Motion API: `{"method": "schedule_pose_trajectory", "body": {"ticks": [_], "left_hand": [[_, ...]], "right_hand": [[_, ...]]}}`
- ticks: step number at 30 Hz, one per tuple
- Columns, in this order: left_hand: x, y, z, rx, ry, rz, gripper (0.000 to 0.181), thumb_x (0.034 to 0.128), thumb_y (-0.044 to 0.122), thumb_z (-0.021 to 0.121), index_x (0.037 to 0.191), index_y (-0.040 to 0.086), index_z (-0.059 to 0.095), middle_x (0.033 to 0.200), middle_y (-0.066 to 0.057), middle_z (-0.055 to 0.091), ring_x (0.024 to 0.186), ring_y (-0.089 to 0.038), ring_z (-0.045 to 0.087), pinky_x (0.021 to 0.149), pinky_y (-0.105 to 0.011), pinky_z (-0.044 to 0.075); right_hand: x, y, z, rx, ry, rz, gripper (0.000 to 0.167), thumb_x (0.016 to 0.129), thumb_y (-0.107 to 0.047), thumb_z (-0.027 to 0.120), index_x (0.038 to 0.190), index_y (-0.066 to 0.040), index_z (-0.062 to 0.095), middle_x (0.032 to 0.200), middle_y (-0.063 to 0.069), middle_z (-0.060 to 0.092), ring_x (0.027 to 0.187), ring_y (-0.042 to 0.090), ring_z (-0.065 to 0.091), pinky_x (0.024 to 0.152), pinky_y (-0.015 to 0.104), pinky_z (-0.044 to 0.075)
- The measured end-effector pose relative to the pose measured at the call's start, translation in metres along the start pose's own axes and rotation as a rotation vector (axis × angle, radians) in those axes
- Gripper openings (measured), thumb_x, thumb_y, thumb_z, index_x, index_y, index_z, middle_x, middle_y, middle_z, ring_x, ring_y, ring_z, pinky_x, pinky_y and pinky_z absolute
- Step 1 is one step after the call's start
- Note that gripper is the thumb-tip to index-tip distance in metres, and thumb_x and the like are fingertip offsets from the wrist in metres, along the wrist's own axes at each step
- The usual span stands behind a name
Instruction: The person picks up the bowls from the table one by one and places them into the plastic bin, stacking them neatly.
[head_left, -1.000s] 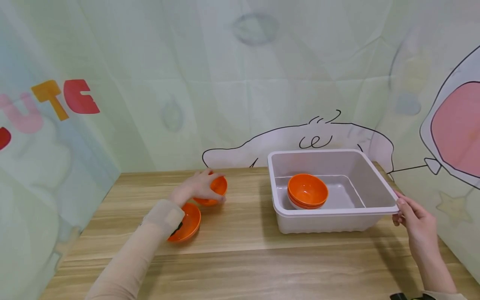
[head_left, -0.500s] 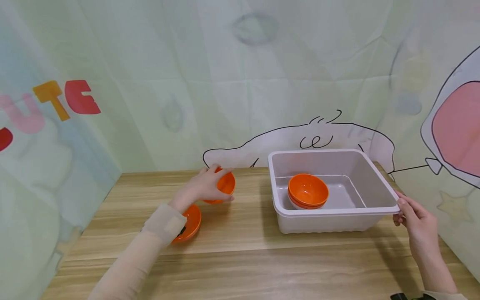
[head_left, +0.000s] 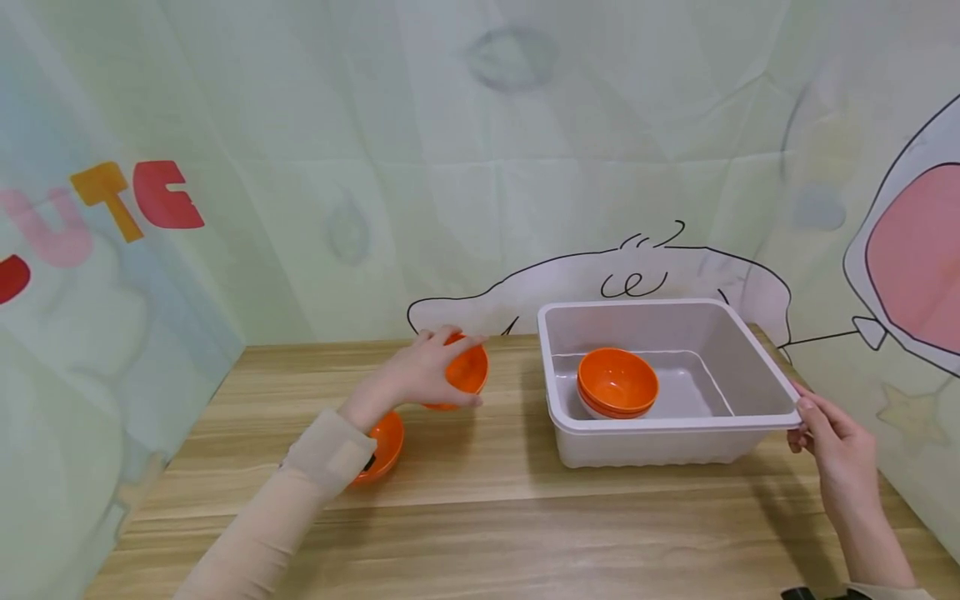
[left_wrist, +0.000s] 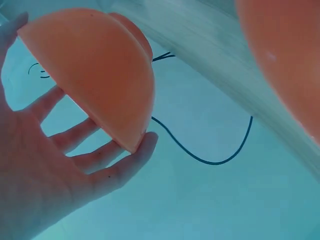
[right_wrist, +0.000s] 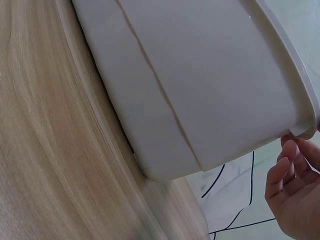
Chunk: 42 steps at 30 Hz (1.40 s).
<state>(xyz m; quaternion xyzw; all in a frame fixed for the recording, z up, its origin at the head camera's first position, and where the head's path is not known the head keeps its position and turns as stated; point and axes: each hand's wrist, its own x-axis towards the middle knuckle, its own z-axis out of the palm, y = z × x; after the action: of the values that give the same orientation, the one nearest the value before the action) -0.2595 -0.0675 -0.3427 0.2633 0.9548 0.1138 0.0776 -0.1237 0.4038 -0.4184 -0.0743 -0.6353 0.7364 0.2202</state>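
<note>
orange bowl (head_left: 468,371) has moved right, gripped by left hand (head_left: 420,373) — right hand (head_left: 840,446) pinches tub (head_left: 645,447) — letters (head_left: 116,208) show "ute"

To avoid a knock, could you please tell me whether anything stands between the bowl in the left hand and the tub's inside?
Only the left wall of the grey tub stands between the held orange bowl and the tub's inside; nothing else visible does.

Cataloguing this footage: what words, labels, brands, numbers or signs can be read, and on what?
"UTE": coloured letters on the printed backdrop.
Red shape before the U: cut off by the head view's edge, unreadable.
No readable text shows on the held orange bowl, tabletop orange bowl, stacked bowls or gray plastic bin.
</note>
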Motion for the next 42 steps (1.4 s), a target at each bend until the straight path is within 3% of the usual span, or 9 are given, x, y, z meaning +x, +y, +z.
{"method": "schedule_pose_trajectory", "body": {"ticks": [16, 32, 42], "left_hand": [[-0.005, 0.016, -0.009, 0.023, 0.125, 0.153, 0.08, 0.0739, 0.058, 0.07, 0.144, 0.046, 0.034, 0.153, -0.002, 0.033, 0.132, -0.035, 0.038, 0.097, -0.053, 0.045], [-0.004, 0.035, -0.023, 0.047, 0.249, 0.238, 0.08, 0.0718, 0.06, 0.071, 0.142, 0.047, 0.036, 0.149, 0.004, 0.037, 0.131, -0.027, 0.038, 0.1, -0.049, 0.043], [0.003, 0.052, -0.034, 0.072, 0.235, 0.27, 0.081, 0.0721, 0.063, 0.067, 0.144, 0.048, 0.034, 0.151, 0.002, 0.036, 0.126, -0.026, 0.042, 0.094, -0.044, 0.046]], "right_hand": [[-0.001, 0.0, 0.003, 0.007, 0.0, -0.007, 0.019, 0.095, -0.016, 0.059, 0.107, -0.015, 0.073, 0.07, -0.006, 0.063, 0.06, 0.007, 0.055, 0.051, 0.02, 0.044], [0.0, 0.0, 0.005, 0.02, -0.007, -0.011, 0.019, 0.094, -0.017, 0.06, 0.107, -0.015, 0.073, 0.07, -0.005, 0.064, 0.059, 0.007, 0.055, 0.051, 0.02, 0.044], [0.0, 0.001, 0.002, 0.011, 0.019, 0.007, 0.018, 0.094, -0.019, 0.06, 0.107, -0.017, 0.073, 0.07, -0.006, 0.063, 0.059, 0.006, 0.054, 0.051, 0.019, 0.043]]}}
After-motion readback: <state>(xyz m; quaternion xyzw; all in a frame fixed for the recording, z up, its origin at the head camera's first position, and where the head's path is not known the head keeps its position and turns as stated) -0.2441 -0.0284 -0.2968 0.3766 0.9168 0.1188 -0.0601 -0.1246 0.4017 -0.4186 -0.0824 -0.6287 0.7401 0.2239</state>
